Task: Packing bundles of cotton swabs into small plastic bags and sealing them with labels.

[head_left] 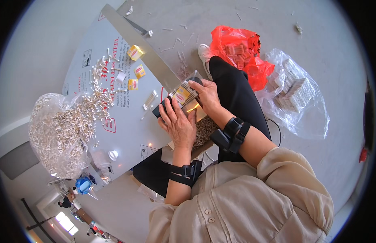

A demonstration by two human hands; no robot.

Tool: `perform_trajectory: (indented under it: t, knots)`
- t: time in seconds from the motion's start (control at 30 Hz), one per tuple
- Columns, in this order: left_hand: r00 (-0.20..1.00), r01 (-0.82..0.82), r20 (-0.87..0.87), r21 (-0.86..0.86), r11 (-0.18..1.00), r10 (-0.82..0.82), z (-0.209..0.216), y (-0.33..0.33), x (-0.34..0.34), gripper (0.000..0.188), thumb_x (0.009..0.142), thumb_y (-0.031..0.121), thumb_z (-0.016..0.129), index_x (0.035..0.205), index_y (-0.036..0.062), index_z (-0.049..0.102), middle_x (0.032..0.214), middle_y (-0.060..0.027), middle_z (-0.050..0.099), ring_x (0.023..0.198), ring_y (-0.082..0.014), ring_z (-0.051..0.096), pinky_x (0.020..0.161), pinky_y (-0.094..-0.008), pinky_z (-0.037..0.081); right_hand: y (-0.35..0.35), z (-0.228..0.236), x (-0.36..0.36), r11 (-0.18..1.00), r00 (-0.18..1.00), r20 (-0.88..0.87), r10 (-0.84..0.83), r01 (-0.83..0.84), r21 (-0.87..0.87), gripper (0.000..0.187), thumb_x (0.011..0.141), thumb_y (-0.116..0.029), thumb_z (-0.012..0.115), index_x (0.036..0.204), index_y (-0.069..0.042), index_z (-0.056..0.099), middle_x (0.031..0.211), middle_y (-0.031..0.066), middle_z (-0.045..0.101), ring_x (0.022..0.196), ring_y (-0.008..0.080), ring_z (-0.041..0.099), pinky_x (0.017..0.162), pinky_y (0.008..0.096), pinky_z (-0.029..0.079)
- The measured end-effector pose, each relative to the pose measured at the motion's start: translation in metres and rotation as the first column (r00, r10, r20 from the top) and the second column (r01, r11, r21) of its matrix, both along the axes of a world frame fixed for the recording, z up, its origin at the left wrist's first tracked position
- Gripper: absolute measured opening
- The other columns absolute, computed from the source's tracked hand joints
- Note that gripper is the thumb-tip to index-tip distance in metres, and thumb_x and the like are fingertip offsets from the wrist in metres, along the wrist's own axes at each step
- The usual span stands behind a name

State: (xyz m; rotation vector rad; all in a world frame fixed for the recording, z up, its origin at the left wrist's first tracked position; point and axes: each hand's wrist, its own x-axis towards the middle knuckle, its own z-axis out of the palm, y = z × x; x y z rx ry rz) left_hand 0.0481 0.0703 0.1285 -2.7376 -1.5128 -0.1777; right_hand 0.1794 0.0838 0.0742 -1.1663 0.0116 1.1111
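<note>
Between my two hands is a clear plastic packet of cotton swabs (184,94) with a yellow label card inside, tilted over the table's edge. My left hand (180,125) presses its fingers along the packet's lower left side. On the opposite side, my right hand (208,96) grips the packet near its upper corner. Dark pieces show at the fingertips of both hands; what they are I cannot make out. Just left of the packet, a few loose swabs (150,100) lie on the table. Below my hands, partly hidden, stands a box (204,131) filled with many small brownish pieces.
A big clear bag of cotton swabs (60,133) spills across the film-covered table (129,129). Small yellow boxes (135,52) stand near the table's far edge. On the floor at right are a red plastic bag (236,48) and a clear bag of white packs (295,91).
</note>
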Motion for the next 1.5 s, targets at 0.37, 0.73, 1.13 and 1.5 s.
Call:
perform_trajectory:
  t: [0.37, 0.73, 1.13, 1.5]
  knots:
    - [0.994, -0.011, -0.111, -0.061, 0.998, 0.004, 0.003, 0.008, 0.0, 0.074, 0.095, 0.055, 0.046, 0.15, 0.0071, 0.03, 0.154, -0.0195, 0.025, 0.143, -0.0411, 0.019, 0.107, -0.0605, 0.021, 0.001, 0.001, -0.001, 0.999, 0.999, -0.05, -0.021, 0.023, 0.035, 0.014, 0.085, -0.012, 0.072, 0.078, 0.0, 0.071, 0.069, -0.0022, 0.063, 0.058, 0.0057, 0.052, 0.053, 0.0252, 0.042]
    - [0.993, -0.094, 0.051, -0.146, 0.985, 0.102, -0.017, 0.007, 0.001, 0.086, 0.096, 0.058, 0.042, 0.151, -0.0036, 0.018, 0.157, -0.0256, 0.015, 0.148, -0.0408, 0.009, 0.115, -0.058, 0.011, 0.0, 0.002, 0.0, 1.0, 0.999, -0.032, -0.01, 0.009, -0.029, 0.019, 0.086, -0.018, 0.073, 0.077, -0.001, 0.071, 0.066, -0.0031, 0.06, 0.056, 0.0046, 0.047, 0.05, 0.0239, 0.037]
    - [0.992, -0.118, 0.026, -0.145, 0.982, 0.123, -0.014, 0.007, 0.002, 0.087, 0.096, 0.058, 0.042, 0.15, -0.0056, 0.019, 0.158, -0.0256, 0.014, 0.148, -0.0401, 0.009, 0.116, -0.0575, 0.008, -0.002, -0.001, 0.002, 1.0, 0.998, -0.065, 0.015, -0.016, -0.012, 0.016, 0.087, -0.017, 0.073, 0.084, -0.002, 0.071, 0.071, -0.001, 0.063, 0.06, 0.0066, 0.053, 0.054, 0.0249, 0.042]
    - [0.843, -0.326, 0.457, 0.016, 0.945, 0.283, -0.01, 0.066, -0.092, 0.038, 0.07, 0.001, 0.072, 0.106, 0.0091, 0.062, 0.112, -0.0089, 0.059, 0.112, -0.0319, 0.05, 0.096, -0.0477, 0.038, -0.008, 0.059, 0.014, 0.991, 0.296, 0.955, -0.03, -0.117, 0.068, 0.032, 0.081, 0.0, 0.068, 0.111, -0.002, 0.059, 0.103, 0.0111, 0.059, 0.084, 0.0257, 0.061, 0.074, 0.0338, 0.05]
